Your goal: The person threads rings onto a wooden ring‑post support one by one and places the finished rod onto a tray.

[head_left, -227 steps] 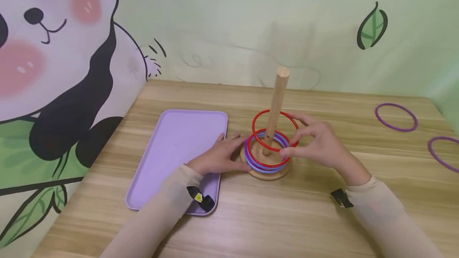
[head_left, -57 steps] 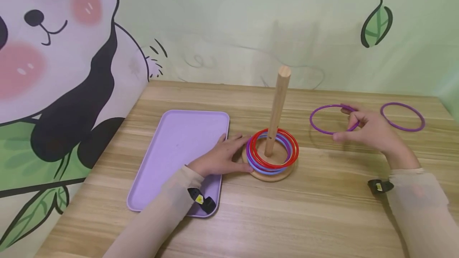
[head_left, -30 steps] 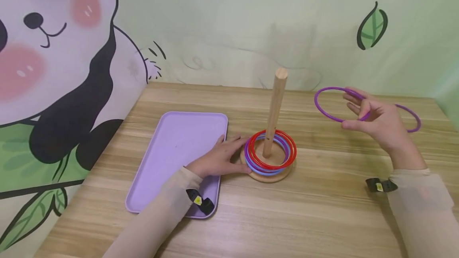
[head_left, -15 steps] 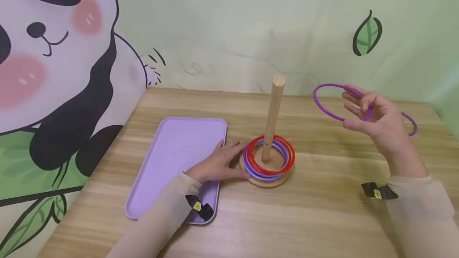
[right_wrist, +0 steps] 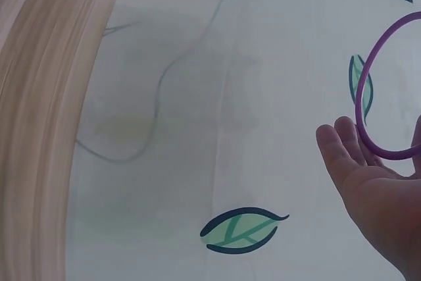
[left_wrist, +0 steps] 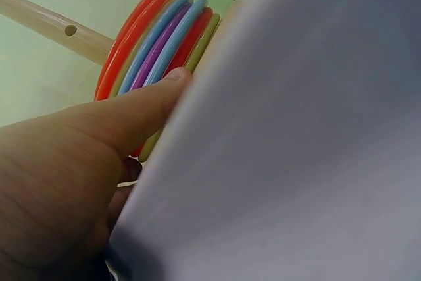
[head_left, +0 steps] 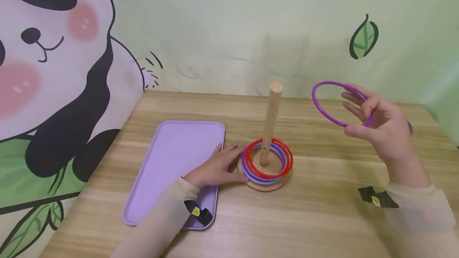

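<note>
My right hand holds a purple ring in the air, right of a wooden peg, pinching it between thumb and fingers. The right wrist view also shows this ring. Low around the peg lies a stack of rings; red ones are on top, with blue and purple beneath. In the left wrist view, a yellow-green ring sits nearest the base. My left hand rests beside the peg's round base, fingers extended and spread, thumb touching the stack's side.
A lilac tray lies left of the base, partly under my left forearm. Behind my right hand, a sliver of another purple ring shows on the wooden table. The painted wall rises at the table's back edge.
Earlier, my right hand held a red ring at the peg; that ring now lies on the stack. It has since lifted a purple ring off the table's right side. My left hand stays by the base.
</note>
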### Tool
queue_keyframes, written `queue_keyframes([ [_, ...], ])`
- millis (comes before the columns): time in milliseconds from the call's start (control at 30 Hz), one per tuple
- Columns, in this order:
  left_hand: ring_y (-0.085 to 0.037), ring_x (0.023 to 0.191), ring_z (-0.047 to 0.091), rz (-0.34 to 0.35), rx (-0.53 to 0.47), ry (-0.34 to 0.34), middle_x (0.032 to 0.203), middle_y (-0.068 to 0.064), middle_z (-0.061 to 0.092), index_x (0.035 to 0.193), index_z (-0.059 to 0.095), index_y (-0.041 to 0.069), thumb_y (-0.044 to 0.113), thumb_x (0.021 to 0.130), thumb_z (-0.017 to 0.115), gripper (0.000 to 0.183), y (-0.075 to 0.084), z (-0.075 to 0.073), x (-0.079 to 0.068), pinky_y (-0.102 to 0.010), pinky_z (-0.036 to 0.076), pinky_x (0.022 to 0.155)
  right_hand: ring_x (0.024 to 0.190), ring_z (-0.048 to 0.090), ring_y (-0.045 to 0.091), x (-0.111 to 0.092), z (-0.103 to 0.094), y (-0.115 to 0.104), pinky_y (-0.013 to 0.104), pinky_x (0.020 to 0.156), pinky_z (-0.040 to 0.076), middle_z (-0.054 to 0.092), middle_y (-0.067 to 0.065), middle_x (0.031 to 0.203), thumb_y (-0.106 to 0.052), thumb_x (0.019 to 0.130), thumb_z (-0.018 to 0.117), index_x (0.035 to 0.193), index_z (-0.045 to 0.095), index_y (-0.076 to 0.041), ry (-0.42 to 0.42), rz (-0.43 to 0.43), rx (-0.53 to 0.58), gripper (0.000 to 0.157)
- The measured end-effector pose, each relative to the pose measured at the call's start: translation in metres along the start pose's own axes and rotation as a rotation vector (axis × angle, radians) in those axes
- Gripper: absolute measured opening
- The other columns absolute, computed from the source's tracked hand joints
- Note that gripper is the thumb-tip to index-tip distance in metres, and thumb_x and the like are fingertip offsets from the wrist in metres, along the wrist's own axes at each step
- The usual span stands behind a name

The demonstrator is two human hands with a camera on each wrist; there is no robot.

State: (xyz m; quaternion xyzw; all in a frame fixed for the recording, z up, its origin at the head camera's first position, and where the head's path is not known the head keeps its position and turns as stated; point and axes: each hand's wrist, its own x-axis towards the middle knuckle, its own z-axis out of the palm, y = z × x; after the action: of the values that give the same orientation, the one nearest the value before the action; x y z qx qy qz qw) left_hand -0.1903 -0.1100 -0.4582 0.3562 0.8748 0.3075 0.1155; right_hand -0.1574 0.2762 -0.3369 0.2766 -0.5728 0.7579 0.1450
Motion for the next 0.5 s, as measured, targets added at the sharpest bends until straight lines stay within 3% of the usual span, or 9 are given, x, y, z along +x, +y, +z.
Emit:
queue_keyframes([
  [233,-0.042,0.157,0.026,-0.018,-0.002,-0.011,0.164,-0.014,0.044,0.163,0.039,0.007,0.042,0.090,0.084,0.092,0.001,0.000,-0.001,-0.069,-0.001,0.125,0.136,0.053,0.037,-0.002,0.006,-0.007,0.033,0.112,0.049,0.051,0.029,0.150,0.036,0.069,0.074,0.074,0.041,0.007,0.005,0.025,-0.053,0.044],
  [500,-0.041,0.158,0.025,-0.002,0.010,-0.006,0.165,-0.014,0.043,0.163,0.038,0.007,0.042,0.089,0.084,0.094,0.001,0.000,0.000,-0.068,-0.002,0.125,0.133,0.054,0.037,0.001,0.006,-0.013,0.034,0.109,0.052,0.053,0.028,0.149,0.038,0.070,0.071,0.074,0.043,0.010,0.017,-0.018,0.033,0.040],
])
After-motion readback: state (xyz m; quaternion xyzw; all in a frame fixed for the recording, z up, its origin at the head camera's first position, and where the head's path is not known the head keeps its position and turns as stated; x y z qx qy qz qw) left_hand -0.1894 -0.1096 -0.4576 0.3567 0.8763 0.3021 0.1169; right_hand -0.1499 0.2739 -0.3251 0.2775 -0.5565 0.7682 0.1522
